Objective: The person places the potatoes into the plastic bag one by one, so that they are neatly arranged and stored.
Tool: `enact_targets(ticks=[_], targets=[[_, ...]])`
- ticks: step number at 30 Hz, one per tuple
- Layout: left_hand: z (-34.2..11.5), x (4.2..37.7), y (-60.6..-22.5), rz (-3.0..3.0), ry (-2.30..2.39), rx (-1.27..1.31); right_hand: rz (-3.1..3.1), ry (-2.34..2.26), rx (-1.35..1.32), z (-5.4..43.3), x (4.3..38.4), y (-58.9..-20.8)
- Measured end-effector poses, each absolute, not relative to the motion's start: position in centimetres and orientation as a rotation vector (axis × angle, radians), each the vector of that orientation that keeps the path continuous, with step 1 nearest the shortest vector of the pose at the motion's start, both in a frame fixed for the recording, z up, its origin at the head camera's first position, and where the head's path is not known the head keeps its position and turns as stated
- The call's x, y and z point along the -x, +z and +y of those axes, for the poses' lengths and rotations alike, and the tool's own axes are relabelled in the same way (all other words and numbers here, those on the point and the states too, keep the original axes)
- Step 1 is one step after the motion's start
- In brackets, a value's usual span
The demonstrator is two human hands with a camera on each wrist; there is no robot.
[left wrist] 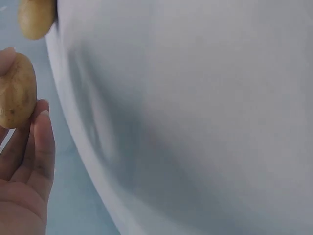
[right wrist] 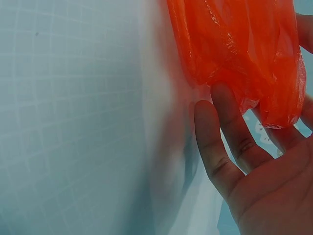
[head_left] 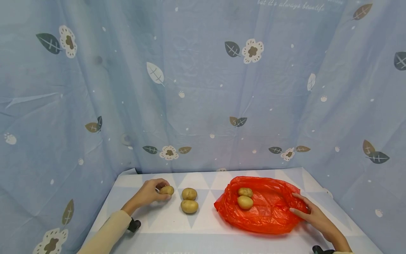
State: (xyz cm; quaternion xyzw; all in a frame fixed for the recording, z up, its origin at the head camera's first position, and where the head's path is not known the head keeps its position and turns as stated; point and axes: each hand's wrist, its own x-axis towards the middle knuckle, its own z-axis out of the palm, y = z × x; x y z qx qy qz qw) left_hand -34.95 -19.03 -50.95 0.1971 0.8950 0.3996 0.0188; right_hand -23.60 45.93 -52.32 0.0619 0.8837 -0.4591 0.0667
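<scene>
My left hand point(head_left: 153, 192) pinches a potato point(head_left: 166, 190) between thumb and fingers at the table's left side. The left wrist view shows this potato point(left wrist: 18, 92) close up, with another potato point(left wrist: 36, 18) beyond it. Just right of the left hand, two more potatoes point(head_left: 189, 194) point(head_left: 189, 206) lie one behind the other. A red plastic bag point(head_left: 272, 215) lies spread with its mouth up, and two potatoes point(head_left: 245, 192) point(head_left: 245, 203) are inside at its left. My right hand point(head_left: 317, 217) holds the bag's right rim, with some fingers hidden behind the red plastic point(right wrist: 244, 54).
The table point(head_left: 177, 243) has a pale cover with blue and white triangles. A blue patterned curtain point(head_left: 203, 98) hangs behind it and along both sides. Black straps with small devices point(head_left: 134, 225) sit at both wrists.
</scene>
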Motion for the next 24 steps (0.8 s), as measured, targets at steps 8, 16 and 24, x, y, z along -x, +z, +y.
enact_targets(ticks=[8, 16, 24], targets=[[-17.7, 34.8, -50.0, 2.783, 1.294, -0.699, 2.666, -1.376, -0.185, 45.9, 23.6, -52.2], [-16.0, 34.6, -49.1, 2.747, 1.353, -0.796, 2.667, -1.368, -0.187, 45.9, 23.6, -52.0], [-14.3, 34.5, -48.4, 2.723, 1.374, -0.861, 2.666, -1.372, -0.194, 45.8, 23.6, -52.0]])
